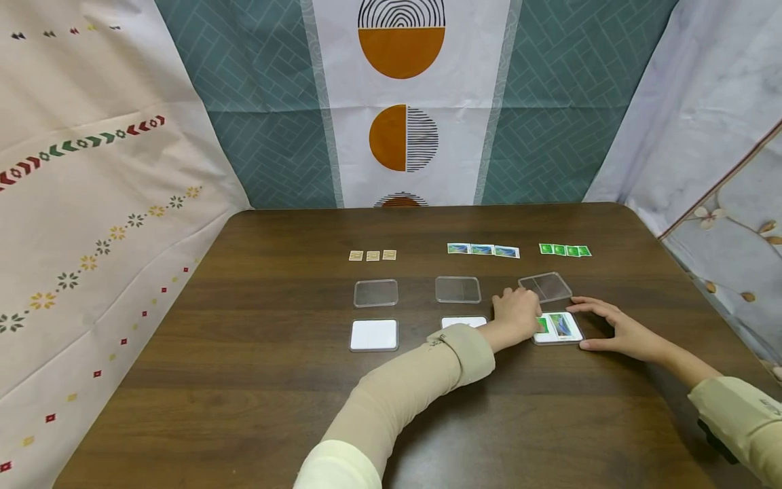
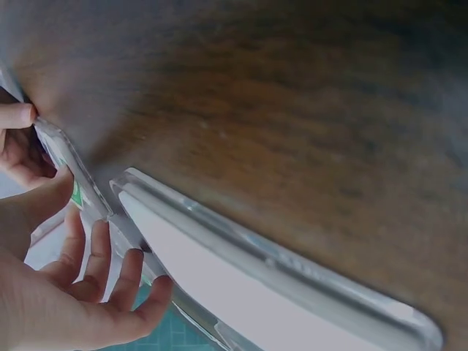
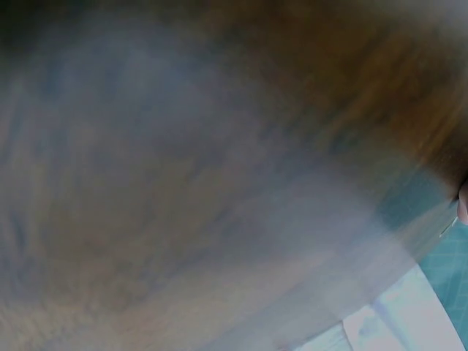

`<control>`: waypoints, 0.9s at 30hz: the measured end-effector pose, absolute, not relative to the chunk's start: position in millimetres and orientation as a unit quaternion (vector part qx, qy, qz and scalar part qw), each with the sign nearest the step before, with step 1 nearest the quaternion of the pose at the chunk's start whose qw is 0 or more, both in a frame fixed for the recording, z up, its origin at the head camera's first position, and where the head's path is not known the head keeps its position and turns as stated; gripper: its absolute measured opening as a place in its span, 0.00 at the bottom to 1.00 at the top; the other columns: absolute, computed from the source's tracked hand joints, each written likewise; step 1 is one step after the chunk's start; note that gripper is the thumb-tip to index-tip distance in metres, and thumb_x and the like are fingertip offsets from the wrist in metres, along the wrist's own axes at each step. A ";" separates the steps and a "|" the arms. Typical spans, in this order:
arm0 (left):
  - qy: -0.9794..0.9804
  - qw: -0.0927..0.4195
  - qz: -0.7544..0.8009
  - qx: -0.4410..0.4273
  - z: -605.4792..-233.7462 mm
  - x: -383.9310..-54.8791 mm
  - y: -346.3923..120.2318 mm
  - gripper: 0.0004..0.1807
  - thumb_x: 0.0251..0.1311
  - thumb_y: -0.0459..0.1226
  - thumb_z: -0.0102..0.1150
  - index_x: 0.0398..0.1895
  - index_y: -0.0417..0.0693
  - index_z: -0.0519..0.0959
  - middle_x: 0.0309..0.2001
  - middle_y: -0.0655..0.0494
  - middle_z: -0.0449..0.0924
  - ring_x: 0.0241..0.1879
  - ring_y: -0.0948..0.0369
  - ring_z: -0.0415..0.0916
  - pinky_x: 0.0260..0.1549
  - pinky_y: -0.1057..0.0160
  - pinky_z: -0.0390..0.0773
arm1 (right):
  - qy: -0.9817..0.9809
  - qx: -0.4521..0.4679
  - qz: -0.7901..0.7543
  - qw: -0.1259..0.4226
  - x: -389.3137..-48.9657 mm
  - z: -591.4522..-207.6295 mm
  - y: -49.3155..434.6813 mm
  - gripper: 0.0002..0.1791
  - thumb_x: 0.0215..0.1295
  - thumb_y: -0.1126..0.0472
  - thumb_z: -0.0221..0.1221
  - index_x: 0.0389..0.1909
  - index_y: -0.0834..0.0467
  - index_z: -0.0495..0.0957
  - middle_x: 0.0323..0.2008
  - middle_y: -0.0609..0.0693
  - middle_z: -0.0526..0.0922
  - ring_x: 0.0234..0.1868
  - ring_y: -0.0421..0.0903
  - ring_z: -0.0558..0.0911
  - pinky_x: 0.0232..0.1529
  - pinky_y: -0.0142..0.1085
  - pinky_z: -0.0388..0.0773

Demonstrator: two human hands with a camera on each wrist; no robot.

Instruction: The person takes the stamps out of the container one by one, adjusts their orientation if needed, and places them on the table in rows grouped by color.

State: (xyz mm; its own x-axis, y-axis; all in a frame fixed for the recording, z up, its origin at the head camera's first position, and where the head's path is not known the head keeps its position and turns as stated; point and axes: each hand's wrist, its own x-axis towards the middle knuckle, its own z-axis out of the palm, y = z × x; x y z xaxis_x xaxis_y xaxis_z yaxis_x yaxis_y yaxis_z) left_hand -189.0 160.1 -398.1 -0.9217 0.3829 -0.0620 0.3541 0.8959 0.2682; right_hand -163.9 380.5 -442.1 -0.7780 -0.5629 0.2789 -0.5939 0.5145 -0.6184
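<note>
At the table's right, a clear plastic case (image 1: 558,341) with a white insert carries a green stamp (image 1: 542,325) and a blue-and-green stamp (image 1: 562,324). My right hand (image 1: 623,333) holds its right end, thumb at the near corner and fingers at the far one. My left hand (image 1: 516,314) reaches over the left end. In the left wrist view, its thumb and index fingertips are right at the green stamp (image 2: 77,194), while the other fingers spread loosely. The right wrist view is mostly blurred, with one fingertip (image 3: 463,205) at its edge.
Behind lies a tilted clear lid (image 1: 546,286). Two more lids (image 1: 375,293) (image 1: 457,290) stand behind two white-insert cases (image 1: 374,335) (image 1: 462,321), one partly covered by my left sleeve. Farther back are rows of tan stamps (image 1: 373,256), blue stamps (image 1: 482,249) and green stamps (image 1: 565,250).
</note>
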 end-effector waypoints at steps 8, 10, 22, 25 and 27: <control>0.967 0.038 0.148 0.206 -399.6 -189.6 156.5 0.06 0.46 0.47 0.72 0.26 0.65 0.83 0.40 0.71 0.79 0.41 0.66 0.71 0.40 0.62 0.69 | -0.873 0.327 0.362 0.024 -163.4 -444.0 380.8 0.32 0.47 0.71 0.67 0.56 0.66 0.69 0.63 0.24 0.57 0.64 0.17 0.52 0.54 0.10 0.47; 0.965 0.035 0.157 0.209 -400.7 -188.9 156.5 0.05 0.46 0.45 0.72 0.25 0.64 0.83 0.38 0.72 0.80 0.39 0.66 0.71 0.38 0.63 0.69 | -0.872 0.330 0.361 0.026 -162.7 -445.1 381.0 0.32 0.47 0.72 0.68 0.56 0.66 0.69 0.63 0.24 0.57 0.64 0.17 0.52 0.55 0.10 0.47; 0.948 0.067 0.209 0.229 -400.0 -196.9 150.7 0.04 0.49 0.40 0.68 0.23 0.60 0.82 0.28 0.71 0.81 0.27 0.71 0.74 0.20 0.72 0.66 | -0.871 0.326 0.367 0.019 -161.0 -444.3 379.5 0.33 0.47 0.72 0.67 0.57 0.66 0.69 0.64 0.26 0.57 0.63 0.17 0.52 0.54 0.11 0.48; 0.938 0.090 0.230 0.243 -397.8 -199.9 147.0 0.04 0.50 0.41 0.68 0.24 0.59 0.82 0.26 0.70 0.79 0.24 0.72 0.71 0.20 0.73 0.64 | -0.871 0.327 0.367 0.019 -161.7 -443.2 379.1 0.32 0.48 0.72 0.67 0.57 0.66 0.68 0.64 0.25 0.57 0.64 0.17 0.52 0.55 0.11 0.47; 0.933 0.105 0.242 0.245 -396.5 -201.7 144.8 0.03 0.51 0.42 0.68 0.25 0.58 0.82 0.24 0.70 0.78 0.23 0.72 0.69 0.19 0.73 0.64 | -0.872 0.327 0.365 0.019 -162.2 -442.8 379.2 0.32 0.48 0.72 0.67 0.57 0.66 0.69 0.63 0.25 0.57 0.64 0.17 0.51 0.54 0.10 0.47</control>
State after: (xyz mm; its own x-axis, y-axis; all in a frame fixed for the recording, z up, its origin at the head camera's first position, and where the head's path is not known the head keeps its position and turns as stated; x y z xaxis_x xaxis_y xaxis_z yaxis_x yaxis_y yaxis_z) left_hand -201.7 144.8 -396.5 -0.8574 0.5088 -0.0767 0.4071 0.7619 0.5037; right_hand -162.2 379.2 -442.8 -0.7849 -0.5568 0.2717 -0.5844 0.5198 -0.6231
